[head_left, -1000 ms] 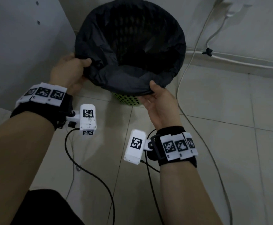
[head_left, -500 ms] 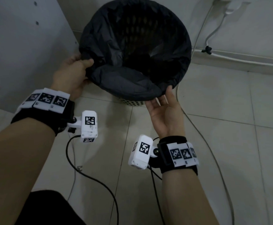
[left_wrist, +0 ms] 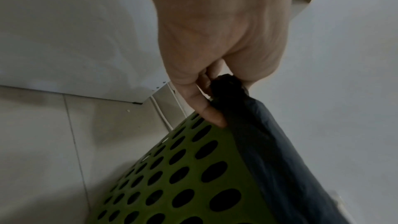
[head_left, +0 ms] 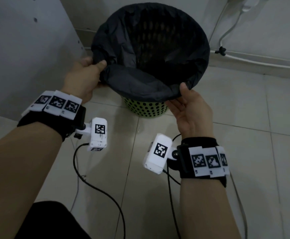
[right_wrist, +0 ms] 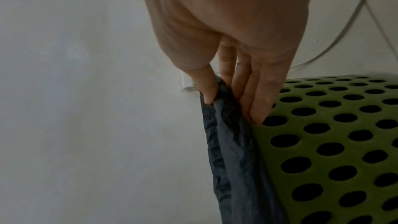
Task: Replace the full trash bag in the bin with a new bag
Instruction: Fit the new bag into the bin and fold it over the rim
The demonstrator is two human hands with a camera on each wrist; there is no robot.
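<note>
A black trash bag [head_left: 133, 81] lines a green perforated bin [head_left: 146, 107] standing on the tiled floor by the wall. The bag's edge is folded over the rim, and through it the bin's holes show. My left hand [head_left: 87, 73] pinches the bag's edge at the rim's near left; in the left wrist view the left hand [left_wrist: 217, 81] has the bag [left_wrist: 269, 142] between thumb and fingers, above the bin [left_wrist: 183, 176]. My right hand [head_left: 187, 102] pinches the edge at the near right. Up close, the right hand [right_wrist: 224, 91] has its thumb over the bag [right_wrist: 228, 142] with fingers lying against the bin [right_wrist: 333, 142].
A white panel [head_left: 20, 49] stands close on the left of the bin. White cables [head_left: 254, 57] run along the wall's base at the right. Black wrist-camera cords [head_left: 96, 185] trail over the floor tiles near me.
My right hand, open with its palm up half a second ago, has moved right along the rim and taken hold of the bag's edge. The left hand keeps its pinch.
</note>
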